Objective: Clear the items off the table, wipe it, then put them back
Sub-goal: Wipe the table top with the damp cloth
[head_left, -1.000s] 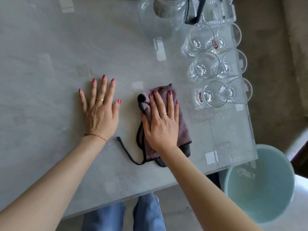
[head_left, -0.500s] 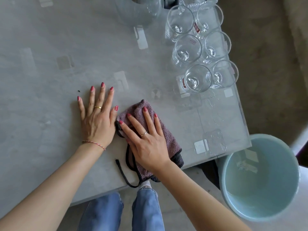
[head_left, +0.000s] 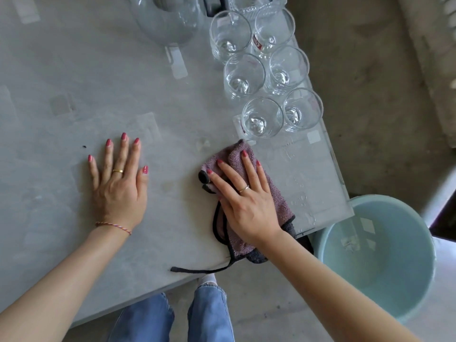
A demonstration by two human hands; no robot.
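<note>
My right hand (head_left: 243,201) lies flat with straight fingers on a mauve cloth with dark edging (head_left: 280,193), pressing it onto the grey table (head_left: 74,82) near the front right corner. A dark strap of the cloth trails along the table's front edge. My left hand (head_left: 118,186) rests palm down on the bare table, fingers spread, well left of the cloth. Several clear drinking glasses (head_left: 261,117) stand in two rows just beyond the cloth, at the right edge. A large glass jug (head_left: 170,23) stands at the back.
A pale blue bucket (head_left: 377,255) stands on the floor off the table's right front corner. Water drops lie on the table's right strip. A clear plastic tray (head_left: 254,3) sits at the top edge. My legs in jeans are below the front edge.
My right hand has slid the cloth to the right, away from my left hand and closer to the glasses. My left hand has stayed flat in place.
</note>
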